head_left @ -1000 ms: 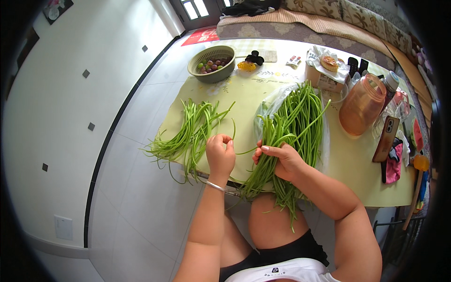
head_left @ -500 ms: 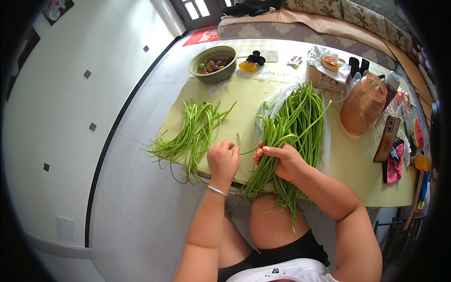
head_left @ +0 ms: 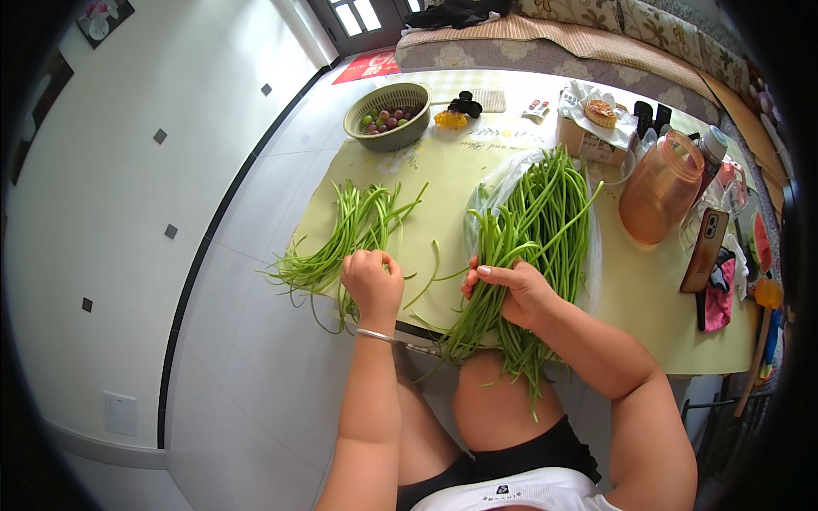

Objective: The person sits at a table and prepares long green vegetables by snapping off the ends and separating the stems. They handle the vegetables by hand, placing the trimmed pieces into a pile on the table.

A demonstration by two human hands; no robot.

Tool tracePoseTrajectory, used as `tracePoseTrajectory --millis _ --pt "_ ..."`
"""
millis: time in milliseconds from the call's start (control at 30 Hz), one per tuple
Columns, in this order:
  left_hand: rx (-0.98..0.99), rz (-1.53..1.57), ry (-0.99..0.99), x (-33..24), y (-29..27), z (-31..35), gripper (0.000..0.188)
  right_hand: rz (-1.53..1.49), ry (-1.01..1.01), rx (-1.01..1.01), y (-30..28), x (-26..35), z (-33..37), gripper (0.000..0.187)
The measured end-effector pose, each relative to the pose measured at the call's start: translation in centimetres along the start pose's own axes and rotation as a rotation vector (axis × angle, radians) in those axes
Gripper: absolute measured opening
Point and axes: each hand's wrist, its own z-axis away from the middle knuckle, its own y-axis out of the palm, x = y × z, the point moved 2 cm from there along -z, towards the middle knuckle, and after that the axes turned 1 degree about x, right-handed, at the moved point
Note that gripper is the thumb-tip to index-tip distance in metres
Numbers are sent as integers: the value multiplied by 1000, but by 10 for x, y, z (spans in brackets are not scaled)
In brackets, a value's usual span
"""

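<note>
A large bundle of long green beans (head_left: 537,226) lies on a clear plastic bag (head_left: 498,183) on the right half of the pale yellow table (head_left: 443,170), its near ends hanging over the table's near edge above the person's knee. The right hand (head_left: 511,289) rests on the near part of this bundle, fingers curled loosely around a few stalks. The left hand (head_left: 372,284) is closed in a loose fist at the near end of a smaller pile of beans (head_left: 341,243) on the left, gripping some of its stalks; a thin bracelet (head_left: 375,335) circles that wrist. Farther off stands a green basket of small round fruit (head_left: 390,115). To the right stand an orange translucent jug (head_left: 660,187) and a phone (head_left: 707,249).
</note>
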Motion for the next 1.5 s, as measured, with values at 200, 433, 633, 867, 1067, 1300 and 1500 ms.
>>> tracePoseTrajectory --millis 200,433,633,867,1067,1300,1500 --pt "320 124 -232 -6 -9 12 21 0 7 -14 3 0 1 27" --pt "211 -66 -215 -9 -3 2 34 -6 1 0 1 0 0 27" --pt "172 -35 -122 -13 3 6 25 5 8 -28 2 0 1 25" --pt "257 90 17 -18 9 14 13 -6 -2 -1 1 -1 0 28" --pt "363 191 84 -36 -9 19 8 8 -6 -10 -1 -1 0 29" --pt "264 61 70 -27 1 23 17 -4 5 -11 3 -1 0 27" --pt "-40 -51 -52 -13 8 5 24 -7 -1 -16 0 0 1 27"
